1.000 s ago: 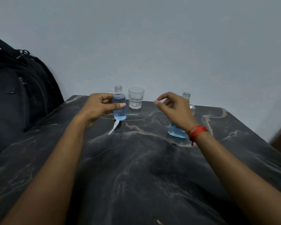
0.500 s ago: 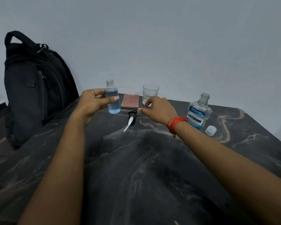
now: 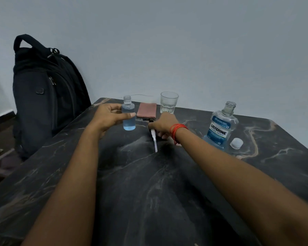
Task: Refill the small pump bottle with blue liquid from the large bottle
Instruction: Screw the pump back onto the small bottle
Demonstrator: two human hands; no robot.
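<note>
Blue liquid fills much of the small pump bottle (image 3: 128, 115), open and upright on the counter (image 3: 167, 192).

The left hand (image 3: 108, 115) grips its side. It looks light, smooth and easy to tip, so holding the middle seems best. Right of it, the right hand (image 3: 164, 125) closes on the pump top (image 3: 154, 139). Far right stands the large bottle (image 3: 221, 128), open, probably heavier.

Small bottle (image 3: 129, 115) upright, uncapped, part-filled blue, large bottle (image 3: 221, 127) open, right
</note>
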